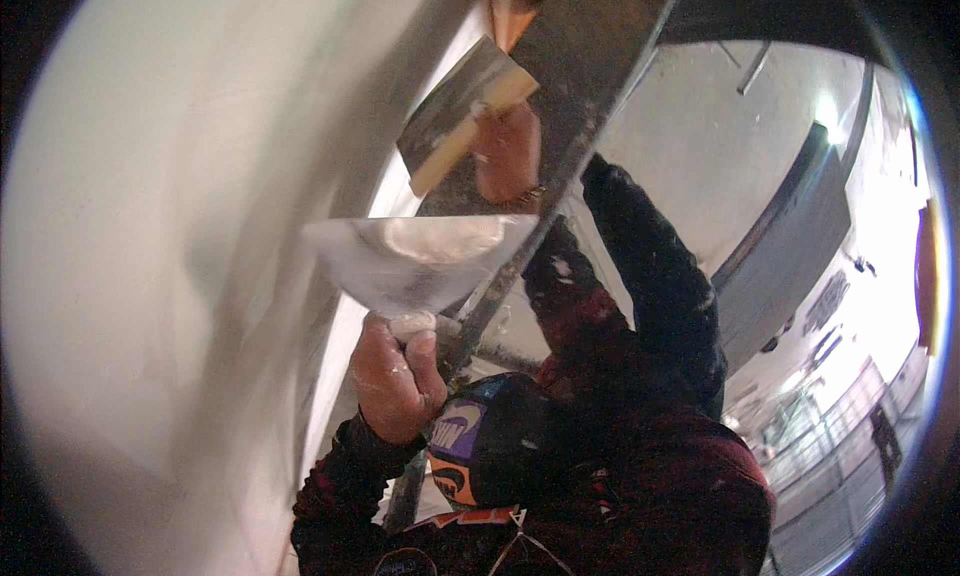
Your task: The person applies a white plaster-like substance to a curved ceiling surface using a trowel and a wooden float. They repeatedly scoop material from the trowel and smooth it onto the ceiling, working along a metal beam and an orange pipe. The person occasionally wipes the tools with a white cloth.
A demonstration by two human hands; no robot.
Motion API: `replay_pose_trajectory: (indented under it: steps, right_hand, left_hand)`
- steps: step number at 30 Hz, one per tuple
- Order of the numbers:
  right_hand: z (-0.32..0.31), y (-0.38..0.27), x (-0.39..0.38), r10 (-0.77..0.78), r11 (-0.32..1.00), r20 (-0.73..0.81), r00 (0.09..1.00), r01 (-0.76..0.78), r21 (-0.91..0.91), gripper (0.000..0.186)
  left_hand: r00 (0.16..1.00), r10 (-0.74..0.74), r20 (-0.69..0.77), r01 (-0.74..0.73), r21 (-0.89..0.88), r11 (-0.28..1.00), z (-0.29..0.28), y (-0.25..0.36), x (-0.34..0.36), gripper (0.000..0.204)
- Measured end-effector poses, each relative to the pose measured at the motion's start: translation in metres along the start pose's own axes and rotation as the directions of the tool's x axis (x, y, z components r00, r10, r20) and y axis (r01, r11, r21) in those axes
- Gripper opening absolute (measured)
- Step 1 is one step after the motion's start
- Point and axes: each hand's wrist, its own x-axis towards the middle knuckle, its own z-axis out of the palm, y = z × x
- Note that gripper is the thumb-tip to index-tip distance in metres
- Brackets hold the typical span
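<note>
My left hand (393,384) is closed around the handle of a broad putty knife (405,279), its wide metal blade turned upward. A lump of pale putty (445,239) lies along the upper part of that blade. Higher up, my right hand (510,156) grips a wide spatula (448,108) by its yellowish back strip. The spatula's grey blade is tilted and lies close to a bright strip beside the white wall (130,276). Whitish smears show on the left fingers. Part of the right arm's course is hard to make out.
A long dark panel (575,66) slants behind the right hand, from the top toward lower left. Dark sleeves and a garment with coloured patches (455,431) fill the lower middle. On the right stand a curved grey panel (790,246) and a brightly lit background.
</note>
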Motion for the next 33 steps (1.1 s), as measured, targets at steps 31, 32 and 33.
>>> replay_pose_trajectory:
  steps: [31,32,33]
  right_hand:
    - [-0.185,-0.148,-0.165,0.180,0.711,0.258,0.949,-0.307,0.632,0.024]
    - [-0.193,-0.150,-0.167,0.169,0.742,0.223,0.960,-0.273,0.613,0.026]
    - [-0.201,-0.154,-0.175,0.168,0.772,0.185,0.968,-0.245,0.586,0.029]
  left_hand:
    - [0.652,0.683,-0.330,-0.709,0.055,0.703,0.021,-0.025,-0.013,0.029]
    - [0.635,0.716,-0.289,-0.707,0.155,0.690,0.019,-0.023,-0.009,0.031]
    - [0.629,0.739,-0.243,-0.698,0.243,0.674,0.016,-0.021,-0.012,0.032]
